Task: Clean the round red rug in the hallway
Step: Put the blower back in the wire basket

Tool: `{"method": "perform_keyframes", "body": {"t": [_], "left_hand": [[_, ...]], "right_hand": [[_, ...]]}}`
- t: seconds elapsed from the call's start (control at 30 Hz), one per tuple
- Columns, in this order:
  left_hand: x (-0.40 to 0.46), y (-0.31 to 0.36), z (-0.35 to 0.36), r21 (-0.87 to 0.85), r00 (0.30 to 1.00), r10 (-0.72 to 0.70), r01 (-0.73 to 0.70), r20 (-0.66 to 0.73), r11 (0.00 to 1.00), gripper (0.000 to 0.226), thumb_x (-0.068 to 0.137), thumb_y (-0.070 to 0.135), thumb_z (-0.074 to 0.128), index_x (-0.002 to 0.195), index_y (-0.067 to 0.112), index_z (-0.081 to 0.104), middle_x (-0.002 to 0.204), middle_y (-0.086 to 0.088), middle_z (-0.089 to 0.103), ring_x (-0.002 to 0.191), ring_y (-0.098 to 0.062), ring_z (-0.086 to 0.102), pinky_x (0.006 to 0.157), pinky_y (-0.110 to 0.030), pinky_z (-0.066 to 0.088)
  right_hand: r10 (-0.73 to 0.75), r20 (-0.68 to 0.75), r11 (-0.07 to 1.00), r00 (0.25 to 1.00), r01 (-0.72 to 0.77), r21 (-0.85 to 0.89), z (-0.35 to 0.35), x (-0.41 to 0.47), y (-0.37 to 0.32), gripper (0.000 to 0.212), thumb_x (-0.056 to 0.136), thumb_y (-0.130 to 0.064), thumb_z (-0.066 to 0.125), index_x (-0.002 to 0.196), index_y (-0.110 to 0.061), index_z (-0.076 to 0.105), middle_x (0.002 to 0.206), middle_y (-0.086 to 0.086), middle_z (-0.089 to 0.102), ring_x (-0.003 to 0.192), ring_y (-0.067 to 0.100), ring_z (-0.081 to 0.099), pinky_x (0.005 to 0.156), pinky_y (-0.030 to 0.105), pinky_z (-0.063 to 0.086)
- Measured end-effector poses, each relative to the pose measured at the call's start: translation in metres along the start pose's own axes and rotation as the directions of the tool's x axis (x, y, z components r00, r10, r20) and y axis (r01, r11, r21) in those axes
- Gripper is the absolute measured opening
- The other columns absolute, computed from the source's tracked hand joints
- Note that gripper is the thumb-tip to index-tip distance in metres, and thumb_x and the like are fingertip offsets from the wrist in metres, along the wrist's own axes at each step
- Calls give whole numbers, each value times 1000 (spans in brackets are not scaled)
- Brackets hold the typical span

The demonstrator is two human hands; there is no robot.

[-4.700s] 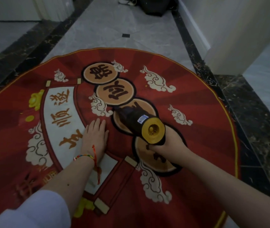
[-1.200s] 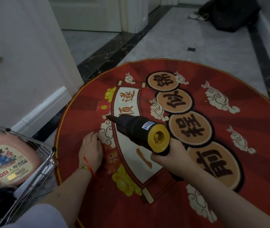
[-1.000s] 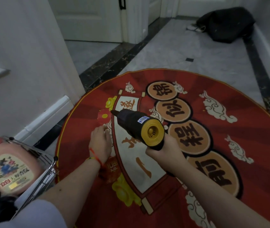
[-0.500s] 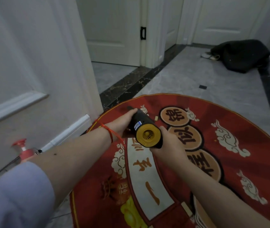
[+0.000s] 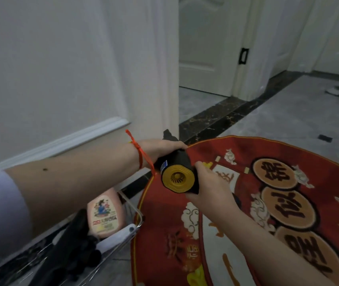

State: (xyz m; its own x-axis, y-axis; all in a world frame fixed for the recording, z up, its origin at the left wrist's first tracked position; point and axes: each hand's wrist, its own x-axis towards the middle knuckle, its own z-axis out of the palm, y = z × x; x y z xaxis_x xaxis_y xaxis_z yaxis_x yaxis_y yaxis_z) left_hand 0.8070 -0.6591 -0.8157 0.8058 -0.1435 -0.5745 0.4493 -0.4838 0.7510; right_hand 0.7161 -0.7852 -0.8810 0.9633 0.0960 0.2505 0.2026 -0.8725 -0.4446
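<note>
A person holds a black handheld vacuum [image 5: 177, 172] with both hands above the near-left edge of the round red rug [image 5: 267, 203], its yellow rear vent facing the camera. The left hand [image 5: 160, 150], a red string at its wrist, curls over the front of the barrel; the right hand [image 5: 209, 186] grips the body from the rug side. Left of the rug, a wire basket [image 5: 123, 230] holds a pink bottle [image 5: 105, 215]. The rug lies flat on grey tile beside a white wall [image 5: 61, 69].
</note>
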Motion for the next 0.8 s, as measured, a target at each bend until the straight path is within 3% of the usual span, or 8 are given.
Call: {"method": "perform_keyframes", "body": {"t": [0.07, 0.13, 0.37, 0.47, 0.57, 0.7, 0.8], "left_hand": [[-5, -18, -18, -1, 998, 13, -13, -65, 1000, 33, 86, 40, 63, 84, 11, 49, 85, -12, 59, 85, -30, 60, 92, -42, 50], [-8, -37, -35, -20, 991, 27, -30, -131, 999, 29, 85, 39, 65, 85, 16, 47, 85, -10, 60, 82, -29, 63, 89, -42, 53], [-19, -103, -82, -171, 955, -46, -5, -293, 985, 30, 82, 37, 67, 92, 14, 50, 83, -9, 60, 69, -19, 59, 63, -27, 51], [-25, -128, -97, -231, 951, -73, 2, -300, 973, 36, 81, 37, 68, 104, 13, 54, 84, -7, 62, 70, -17, 61, 53, -24, 48], [-32, -152, -108, -329, 958, -159, 74, -240, 941, 38, 81, 38, 67, 105, 11, 57, 86, -9, 65, 73, -19, 63, 55, -25, 49], [-41, -183, -119, -428, 951, -210, 96, -227, 899, 28, 80, 35, 66, 96, 13, 61, 80, -9, 68, 69, -20, 64, 56, -25, 49], [-46, -206, -129, -474, 951, -222, 97, -214, 875, 44, 66, 38, 73, 101, 13, 64, 92, -12, 71, 79, -24, 66, 68, -30, 52]], "right_hand": [[-47, 50, 998, 998, 44, 53, 12, 2, -19, 36, 79, -29, 67, 94, -25, 35, 87, -8, 48, 75, 14, 52, 56, 25, 41], [-87, 110, 992, 990, 76, 100, 25, 2, -36, 35, 79, -31, 67, 96, -25, 36, 92, -6, 50, 80, 16, 56, 63, 32, 48], [-222, 277, 973, 935, 196, 120, 59, 5, -89, 45, 78, -35, 69, 107, -22, 37, 104, -4, 52, 92, 16, 57, 72, 30, 48], [-286, 308, 958, 907, 266, 105, 73, 3, -106, 42, 79, -32, 67, 103, -23, 34, 100, -4, 50, 88, 15, 56, 65, 26, 42], [-332, 311, 943, 890, 315, 105, 82, -3, -118, 47, 79, -31, 64, 115, -21, 35, 100, -5, 50, 84, 13, 55, 60, 22, 38], [-402, 308, 914, 862, 395, 86, 97, -12, -134, 62, 81, -39, 63, 129, -18, 31, 112, -1, 55, 95, 17, 59, 72, 28, 49], [-441, 315, 893, 840, 444, 66, 113, -15, -144, 66, 81, -44, 63, 132, -20, 30, 115, -2, 55, 98, 16, 59, 77, 27, 47]]}}
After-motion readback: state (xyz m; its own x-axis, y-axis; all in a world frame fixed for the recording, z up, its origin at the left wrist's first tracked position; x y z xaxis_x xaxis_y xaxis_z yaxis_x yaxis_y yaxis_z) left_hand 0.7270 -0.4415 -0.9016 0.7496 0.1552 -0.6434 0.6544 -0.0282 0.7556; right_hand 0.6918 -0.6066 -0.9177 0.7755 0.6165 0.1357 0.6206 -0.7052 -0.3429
